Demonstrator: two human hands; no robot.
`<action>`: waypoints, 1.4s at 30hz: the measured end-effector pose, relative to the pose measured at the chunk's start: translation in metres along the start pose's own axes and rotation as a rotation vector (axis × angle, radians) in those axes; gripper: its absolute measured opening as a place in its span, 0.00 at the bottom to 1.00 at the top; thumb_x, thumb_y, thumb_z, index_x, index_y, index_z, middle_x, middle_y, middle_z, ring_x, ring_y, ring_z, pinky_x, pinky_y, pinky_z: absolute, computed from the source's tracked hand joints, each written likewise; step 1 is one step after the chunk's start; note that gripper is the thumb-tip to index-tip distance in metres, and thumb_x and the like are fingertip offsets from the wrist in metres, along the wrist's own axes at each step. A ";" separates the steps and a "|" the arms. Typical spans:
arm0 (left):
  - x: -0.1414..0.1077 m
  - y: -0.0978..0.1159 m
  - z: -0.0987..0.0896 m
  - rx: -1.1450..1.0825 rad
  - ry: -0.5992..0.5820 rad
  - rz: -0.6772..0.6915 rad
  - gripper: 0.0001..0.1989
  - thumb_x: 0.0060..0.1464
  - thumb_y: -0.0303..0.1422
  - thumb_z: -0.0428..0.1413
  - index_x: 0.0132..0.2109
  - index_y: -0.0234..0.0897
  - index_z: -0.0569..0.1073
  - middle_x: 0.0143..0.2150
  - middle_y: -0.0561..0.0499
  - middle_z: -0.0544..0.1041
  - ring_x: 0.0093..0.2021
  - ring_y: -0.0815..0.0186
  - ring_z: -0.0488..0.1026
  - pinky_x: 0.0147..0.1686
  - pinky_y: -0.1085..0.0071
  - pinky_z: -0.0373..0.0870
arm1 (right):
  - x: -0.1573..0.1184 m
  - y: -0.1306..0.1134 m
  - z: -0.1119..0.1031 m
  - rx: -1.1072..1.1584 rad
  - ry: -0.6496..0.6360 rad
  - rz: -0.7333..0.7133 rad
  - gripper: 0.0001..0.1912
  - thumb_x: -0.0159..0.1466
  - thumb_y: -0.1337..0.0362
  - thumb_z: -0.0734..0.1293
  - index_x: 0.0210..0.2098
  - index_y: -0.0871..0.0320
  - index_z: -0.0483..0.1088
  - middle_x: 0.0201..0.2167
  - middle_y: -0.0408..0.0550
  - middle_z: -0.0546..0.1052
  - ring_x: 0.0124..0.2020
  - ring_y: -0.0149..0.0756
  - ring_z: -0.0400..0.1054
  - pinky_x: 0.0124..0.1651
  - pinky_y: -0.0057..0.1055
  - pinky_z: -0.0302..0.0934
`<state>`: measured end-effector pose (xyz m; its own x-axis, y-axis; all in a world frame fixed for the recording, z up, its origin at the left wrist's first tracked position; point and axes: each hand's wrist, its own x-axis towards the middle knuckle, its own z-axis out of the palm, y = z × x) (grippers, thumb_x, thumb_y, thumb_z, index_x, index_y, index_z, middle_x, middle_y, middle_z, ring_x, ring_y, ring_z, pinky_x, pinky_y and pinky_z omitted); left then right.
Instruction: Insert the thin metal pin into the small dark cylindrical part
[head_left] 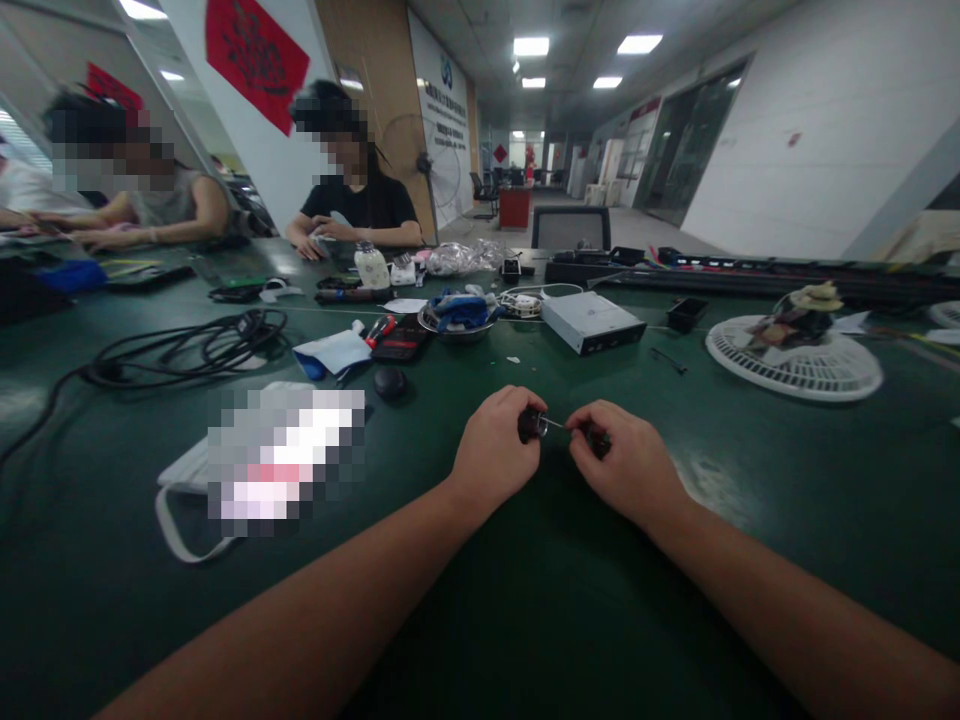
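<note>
Near the middle of the green table, my left hand is closed around a small dark part with a shiny metal end. Just to its right, my right hand is closed on a thin metal rod, whose far end meets the dark part. Something dark, too small to name, shows among the right fingers. Both hands are a little above the tabletop, their fingertips a short gap apart.
A grey box-shaped drive lies beyond my hands, beside a bowl with blue things. A white round grille is at the right. Left are a black mouse, a blurred-out bright object and coiled black cable. Two people sit across.
</note>
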<state>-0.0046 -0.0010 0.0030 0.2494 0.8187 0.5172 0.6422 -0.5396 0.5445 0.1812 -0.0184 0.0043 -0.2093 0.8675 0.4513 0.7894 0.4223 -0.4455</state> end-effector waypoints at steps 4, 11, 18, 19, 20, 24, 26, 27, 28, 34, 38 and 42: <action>0.000 0.000 -0.001 0.010 0.024 -0.026 0.15 0.47 0.18 0.56 0.40 0.39 0.72 0.40 0.50 0.76 0.44 0.61 0.73 0.45 0.64 0.71 | 0.000 0.000 0.000 -0.030 -0.047 0.038 0.05 0.60 0.67 0.65 0.35 0.54 0.73 0.32 0.44 0.77 0.32 0.37 0.70 0.34 0.34 0.60; 0.000 0.001 -0.001 0.001 0.005 -0.009 0.15 0.47 0.18 0.56 0.40 0.39 0.73 0.40 0.50 0.76 0.45 0.61 0.73 0.46 0.63 0.71 | 0.000 -0.002 -0.001 0.032 -0.031 -0.025 0.06 0.60 0.68 0.64 0.36 0.54 0.73 0.34 0.45 0.77 0.34 0.37 0.71 0.36 0.33 0.62; -0.001 0.000 -0.001 0.014 0.018 -0.026 0.14 0.47 0.18 0.56 0.40 0.39 0.73 0.40 0.50 0.76 0.45 0.61 0.73 0.45 0.63 0.71 | 0.001 -0.001 0.000 -0.024 -0.077 0.038 0.05 0.60 0.66 0.65 0.36 0.54 0.73 0.33 0.44 0.77 0.33 0.37 0.71 0.35 0.34 0.61; -0.001 -0.001 0.000 0.014 0.026 -0.031 0.15 0.47 0.18 0.56 0.40 0.39 0.73 0.40 0.50 0.76 0.44 0.61 0.73 0.45 0.63 0.71 | 0.000 -0.001 0.000 -0.014 -0.083 0.022 0.05 0.60 0.66 0.65 0.36 0.54 0.72 0.33 0.44 0.77 0.33 0.37 0.71 0.35 0.34 0.61; -0.001 -0.001 0.000 0.014 0.033 -0.032 0.15 0.46 0.18 0.56 0.40 0.39 0.73 0.40 0.50 0.76 0.44 0.61 0.73 0.45 0.64 0.71 | 0.000 -0.002 0.000 -0.002 -0.082 0.003 0.05 0.60 0.66 0.65 0.36 0.54 0.72 0.33 0.44 0.77 0.33 0.37 0.71 0.36 0.33 0.61; 0.000 0.000 0.000 0.000 0.017 -0.011 0.14 0.47 0.18 0.55 0.40 0.39 0.73 0.40 0.50 0.76 0.44 0.62 0.73 0.45 0.64 0.71 | -0.001 -0.003 0.000 0.020 -0.039 -0.030 0.06 0.61 0.67 0.65 0.37 0.54 0.72 0.34 0.44 0.77 0.33 0.36 0.70 0.37 0.33 0.62; 0.000 0.000 0.000 -0.001 0.002 -0.004 0.14 0.48 0.18 0.56 0.40 0.39 0.73 0.40 0.50 0.76 0.44 0.62 0.73 0.45 0.64 0.71 | 0.000 -0.002 0.000 0.001 -0.016 -0.011 0.06 0.61 0.67 0.64 0.37 0.54 0.72 0.35 0.45 0.77 0.33 0.36 0.70 0.36 0.34 0.62; 0.000 0.000 -0.001 0.001 -0.003 -0.003 0.14 0.48 0.18 0.56 0.40 0.39 0.73 0.40 0.50 0.76 0.44 0.62 0.73 0.45 0.64 0.71 | 0.000 -0.002 0.000 -0.013 -0.014 0.002 0.06 0.62 0.67 0.64 0.37 0.54 0.72 0.35 0.45 0.77 0.34 0.37 0.70 0.36 0.34 0.62; -0.001 0.001 -0.001 0.004 -0.001 -0.005 0.14 0.48 0.18 0.56 0.40 0.40 0.73 0.40 0.50 0.76 0.44 0.61 0.73 0.45 0.64 0.71 | 0.000 -0.002 0.000 -0.026 -0.018 0.016 0.06 0.62 0.66 0.64 0.37 0.54 0.72 0.35 0.45 0.77 0.33 0.37 0.71 0.36 0.34 0.62; -0.001 0.000 0.000 0.012 0.039 -0.050 0.16 0.46 0.18 0.55 0.41 0.39 0.73 0.41 0.50 0.76 0.44 0.61 0.74 0.45 0.63 0.72 | 0.001 -0.001 0.000 -0.027 -0.086 0.032 0.05 0.60 0.66 0.66 0.35 0.53 0.73 0.33 0.44 0.77 0.32 0.37 0.71 0.34 0.34 0.61; 0.000 0.000 -0.001 0.004 0.024 -0.035 0.15 0.47 0.18 0.56 0.40 0.40 0.73 0.40 0.50 0.76 0.44 0.61 0.74 0.45 0.63 0.72 | 0.000 -0.002 -0.001 0.017 -0.073 -0.006 0.06 0.60 0.67 0.65 0.36 0.54 0.72 0.33 0.45 0.77 0.33 0.37 0.71 0.36 0.34 0.62; 0.000 0.001 -0.002 0.000 0.017 -0.019 0.14 0.47 0.18 0.56 0.40 0.39 0.73 0.40 0.50 0.76 0.45 0.61 0.74 0.46 0.64 0.71 | 0.000 -0.001 0.000 -0.022 -0.044 0.025 0.06 0.61 0.66 0.65 0.37 0.53 0.72 0.34 0.45 0.77 0.33 0.37 0.71 0.35 0.34 0.62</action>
<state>-0.0053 -0.0018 0.0044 0.2247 0.8251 0.5184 0.6464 -0.5243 0.5543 0.1804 -0.0186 0.0051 -0.2140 0.8888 0.4052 0.8073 0.3945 -0.4389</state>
